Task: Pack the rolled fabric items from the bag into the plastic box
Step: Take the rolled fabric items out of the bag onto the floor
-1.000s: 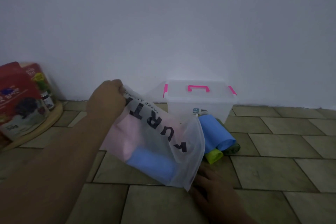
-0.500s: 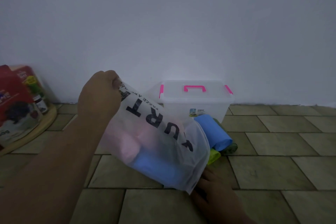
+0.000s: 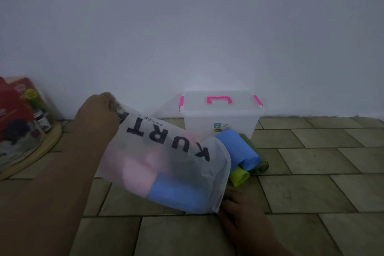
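A person's left hand (image 3: 97, 114), reaching in from the lower left, is closed in a fist around the top corner of a translucent white plastic bag (image 3: 172, 151) printed with large black letters. The hand holds the bag lifted and tilted, so it slopes down to the right above an olive-green tiled floor (image 3: 311, 189). Two rolls show through the bag's film: a pale pink fabric roll (image 3: 139, 174) and, lower, a deep blue fabric roll (image 3: 176, 195). The right hand (image 3: 241, 210) lies low by the floor at the bag's lower right corner. Its fingertips are hidden behind the bag's edge, so whether it grips anything cannot be told. Behind the bag, against a plain white wall (image 3: 187, 27), stands a clear plastic box (image 3: 220, 118) with a pink handle and pink latches, its lid on. On the floor just in front of the box, three more rolls lie bunched together: a sky-blue fabric roll (image 3: 239, 149) uppermost, a lime-green fabric roll (image 3: 239, 176) below it, and a dark green fabric roll (image 3: 258, 165) to its right. At the far left, red printed cartons (image 3: 12, 114) and a small jar (image 3: 42, 119) stand on a round wooden tray (image 3: 52, 141).
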